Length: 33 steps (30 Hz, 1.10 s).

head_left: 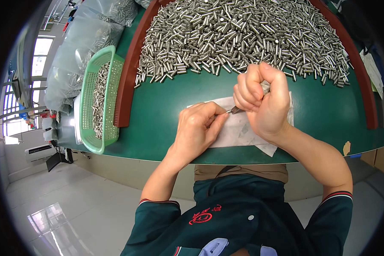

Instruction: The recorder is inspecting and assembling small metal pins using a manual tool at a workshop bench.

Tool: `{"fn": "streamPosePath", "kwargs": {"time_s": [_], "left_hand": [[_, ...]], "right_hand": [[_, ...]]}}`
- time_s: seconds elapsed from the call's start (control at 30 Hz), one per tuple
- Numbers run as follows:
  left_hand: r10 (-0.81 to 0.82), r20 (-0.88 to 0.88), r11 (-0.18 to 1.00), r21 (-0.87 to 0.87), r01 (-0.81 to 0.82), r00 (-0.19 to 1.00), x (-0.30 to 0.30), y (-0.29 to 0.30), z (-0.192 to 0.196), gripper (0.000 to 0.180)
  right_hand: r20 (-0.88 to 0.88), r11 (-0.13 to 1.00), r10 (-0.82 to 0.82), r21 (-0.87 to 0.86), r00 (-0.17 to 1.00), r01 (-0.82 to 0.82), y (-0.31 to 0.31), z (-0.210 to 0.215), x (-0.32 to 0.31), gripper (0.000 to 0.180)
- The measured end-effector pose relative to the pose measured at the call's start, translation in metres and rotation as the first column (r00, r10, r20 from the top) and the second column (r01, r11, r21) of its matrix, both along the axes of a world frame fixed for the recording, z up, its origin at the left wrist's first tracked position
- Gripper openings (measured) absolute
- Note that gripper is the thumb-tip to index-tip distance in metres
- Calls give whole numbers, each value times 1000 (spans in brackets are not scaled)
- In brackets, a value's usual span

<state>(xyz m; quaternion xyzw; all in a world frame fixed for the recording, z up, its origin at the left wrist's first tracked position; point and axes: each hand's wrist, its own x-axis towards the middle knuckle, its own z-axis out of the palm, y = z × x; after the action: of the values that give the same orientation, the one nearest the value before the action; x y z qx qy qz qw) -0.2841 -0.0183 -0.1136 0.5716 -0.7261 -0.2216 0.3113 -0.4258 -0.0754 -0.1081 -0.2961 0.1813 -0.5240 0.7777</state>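
My left hand (199, 128) is closed, thumb and forefinger pinching a small metal pin (228, 112) whose end just shows. My right hand (264, 100) is wrapped round a tool with a dark, narrow tip (236, 109); something pale and crumpled shows at the top of the fist, and the fingers hide most of the tool. Its tip meets the pin's end, or comes very near it. Beneath both hands lies a white cloth (239, 130) with grey smudges. Beyond them spreads a large heap of shiny metal pins (243, 38).
Dark red rails (130, 72) flank the heap on the green table (158, 102). To the left stands a green plastic basket (111, 98) holding more pins. Clear plastic bags of metal parts (66, 77) are stacked beyond it. A torn tan scrap (346, 148) lies near the front right edge.
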Motion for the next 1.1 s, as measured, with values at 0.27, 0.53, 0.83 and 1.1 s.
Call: {"fn": "streamPosePath", "kwargs": {"time_s": [0.27,0.53,0.83,1.1], "left_hand": [[-1,21,1000,14,0,1000,-2,-1,0,12],[34,36,999,10,-34,999,0,2,0,12],[347,-936,854,341,394,58,35,-7,-1,10],[369,-699,915,388,-110,613,57,-25,15,18]], "right_hand": [[-146,989,-44,-144,988,23,8,1,5,40],[37,1000,23,0,999,-23,-3,1,0,31],[63,998,-4,69,998,-1,-6,13,-8,36],[42,996,0,89,999,-4,-6,13,-7,35]]}}
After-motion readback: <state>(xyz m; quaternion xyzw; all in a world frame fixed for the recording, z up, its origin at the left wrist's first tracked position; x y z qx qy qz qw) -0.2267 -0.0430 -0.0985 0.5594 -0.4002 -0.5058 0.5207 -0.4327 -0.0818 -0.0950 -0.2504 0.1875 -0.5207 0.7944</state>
